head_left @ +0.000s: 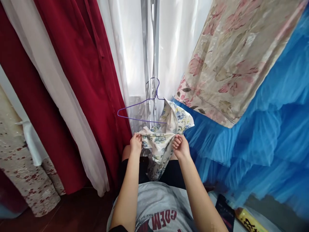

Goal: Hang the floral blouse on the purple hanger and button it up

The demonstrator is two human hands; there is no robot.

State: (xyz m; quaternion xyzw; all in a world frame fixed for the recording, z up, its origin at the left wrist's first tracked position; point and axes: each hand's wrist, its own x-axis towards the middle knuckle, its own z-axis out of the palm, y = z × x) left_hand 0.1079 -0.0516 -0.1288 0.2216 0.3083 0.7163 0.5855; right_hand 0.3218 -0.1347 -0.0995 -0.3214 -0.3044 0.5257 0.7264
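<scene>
In the head view a white garment with a blue and yellow floral print (158,141) hangs partly on a purple wire hanger (135,105). One shoulder of it sits over the hanger's right arm, while the left arm of the hanger is bare. My left hand (136,142) pinches the garment's edge on the left. On the right, my right hand (180,145) has its fingers curled around another part of the edge. Between both hands the cloth is spread, and its lower part hangs down over my lap.
Red curtain-like cloth (79,80) hangs at left, beside a floral fabric (29,167). White curtains (173,42) with grey ribbons are behind the hanger. To the right hang a beige floral cloth (229,64) and blue tulle (260,135). A yellow package (251,220) lies low at right.
</scene>
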